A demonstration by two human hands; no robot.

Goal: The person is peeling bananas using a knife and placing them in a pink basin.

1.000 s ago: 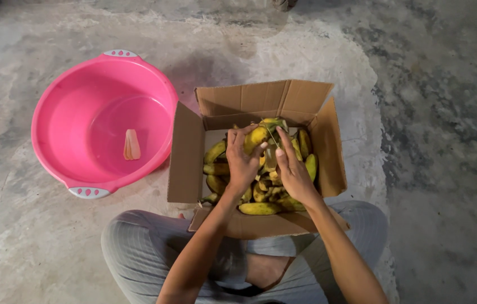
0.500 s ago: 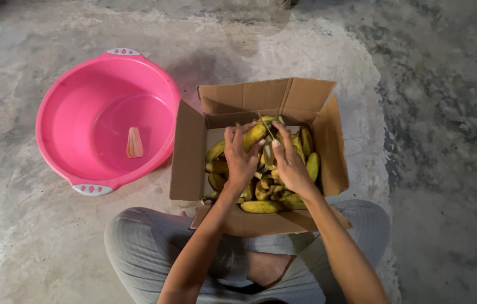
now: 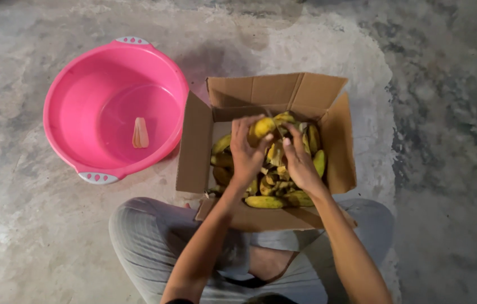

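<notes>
Over the cardboard box (image 3: 196, 147), we are gripping one banana (image 3: 263, 127) with both hands (image 3: 248, 155) (image 3: 300, 163); one peeled piece (image 3: 140, 133) is lying in the pink basin (image 3: 69, 90), many left.

**A seated person's clothing and bare arms, seen from above**

The person wears loose grey trousers (image 3: 154, 247) with fine, faint stripes running along the fabric, which gathers in soft folds at the knees. Both forearms are bare, with no sleeves reaching the wrists. The left hand (image 3: 247, 152) and right hand (image 3: 300, 163) are uncovered, without gloves, rings, watches or bracelets. A foot showing between the legs is also bare.
</notes>
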